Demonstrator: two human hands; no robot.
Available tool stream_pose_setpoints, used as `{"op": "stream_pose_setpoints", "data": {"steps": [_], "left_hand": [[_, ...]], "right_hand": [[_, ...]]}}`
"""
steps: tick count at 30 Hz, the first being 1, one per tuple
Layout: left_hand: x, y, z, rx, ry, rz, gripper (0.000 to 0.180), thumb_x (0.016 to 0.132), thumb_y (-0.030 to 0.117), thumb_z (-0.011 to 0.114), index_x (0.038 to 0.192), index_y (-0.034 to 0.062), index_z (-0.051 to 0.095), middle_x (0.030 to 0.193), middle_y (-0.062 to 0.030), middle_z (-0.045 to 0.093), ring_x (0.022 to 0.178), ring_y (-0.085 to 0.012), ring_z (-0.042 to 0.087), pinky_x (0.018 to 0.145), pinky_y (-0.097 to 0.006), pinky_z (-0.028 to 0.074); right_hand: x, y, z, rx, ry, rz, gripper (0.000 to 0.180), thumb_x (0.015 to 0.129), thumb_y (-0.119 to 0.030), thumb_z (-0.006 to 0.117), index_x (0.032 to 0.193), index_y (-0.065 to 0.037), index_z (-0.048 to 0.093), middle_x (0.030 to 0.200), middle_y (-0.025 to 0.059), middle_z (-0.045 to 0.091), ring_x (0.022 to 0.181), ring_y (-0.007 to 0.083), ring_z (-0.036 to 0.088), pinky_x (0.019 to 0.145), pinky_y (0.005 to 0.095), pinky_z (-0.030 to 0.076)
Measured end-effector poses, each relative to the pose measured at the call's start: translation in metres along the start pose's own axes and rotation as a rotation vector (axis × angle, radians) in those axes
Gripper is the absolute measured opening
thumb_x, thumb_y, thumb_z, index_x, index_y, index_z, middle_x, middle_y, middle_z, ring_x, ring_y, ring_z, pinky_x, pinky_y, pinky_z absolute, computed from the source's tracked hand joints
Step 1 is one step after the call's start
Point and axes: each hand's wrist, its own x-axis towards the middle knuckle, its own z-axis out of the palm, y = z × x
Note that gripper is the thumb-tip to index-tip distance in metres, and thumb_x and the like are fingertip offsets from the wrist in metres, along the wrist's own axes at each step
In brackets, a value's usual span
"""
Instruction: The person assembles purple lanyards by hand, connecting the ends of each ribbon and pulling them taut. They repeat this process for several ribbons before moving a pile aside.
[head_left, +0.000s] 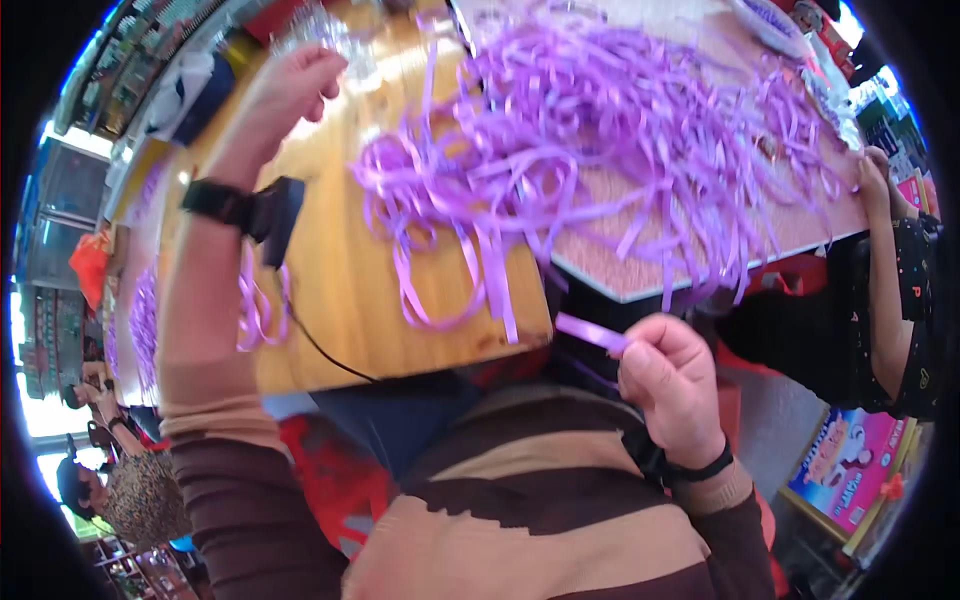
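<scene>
My right hand (668,385) is held close to my chest, below the table edge, and pinches the end of a short purple ribbon strip (588,332). A big tangled pile of purple ribbon strips (610,130) covers the table top in front of me. My left hand (290,88) is raised over the far left of the wooden table (340,290), fingers curled shut, with nothing visible in it. A black band with a small black device (275,215) and a cable sits on that wrist. A few loose ribbon loops (255,305) hang beside that forearm.
Another person's hand (876,178) and dark-sleeved arm rest at the table's right edge. Clear plastic wrapping (335,40) lies at the far side near my left hand. A colourful box (855,470) stands on the floor at right. People sit at lower left.
</scene>
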Motion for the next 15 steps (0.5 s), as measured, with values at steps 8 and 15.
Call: {"op": "stream_pose_setpoints", "data": {"steps": [8, 15], "left_hand": [[-0.197, 0.074, 0.104, -0.270, -0.206, 0.261, 0.031, 0.081, 0.005, 0.053, 0.111, 0.0007, 0.053, 0.097, -0.0067, 0.056, 0.078, -0.0131, 0.055, 0.078, -0.026, 0.043], [-0.242, 0.051, 0.115, -0.421, -0.138, 0.185, 0.012, 0.077, 0.002, 0.060, 0.089, -0.0003, 0.062, 0.076, -0.0063, 0.060, 0.067, -0.0140, 0.056, 0.059, -0.025, 0.043]], "right_hand": [[0.004, 0.003, 0.029, 0.007, -0.146, 0.029, 0.019, 0.085, -0.019, 0.056, 0.083, -0.001, 0.053, 0.057, -0.0019, 0.044, 0.047, 0.0046, 0.034, 0.045, 0.0202, 0.027], [-0.011, 0.007, 0.040, 0.033, -0.299, 0.095, 0.010, 0.088, -0.011, 0.054, 0.092, -0.002, 0.054, 0.077, -0.0056, 0.050, 0.068, -0.0004, 0.041, 0.060, 0.0144, 0.033]]}}
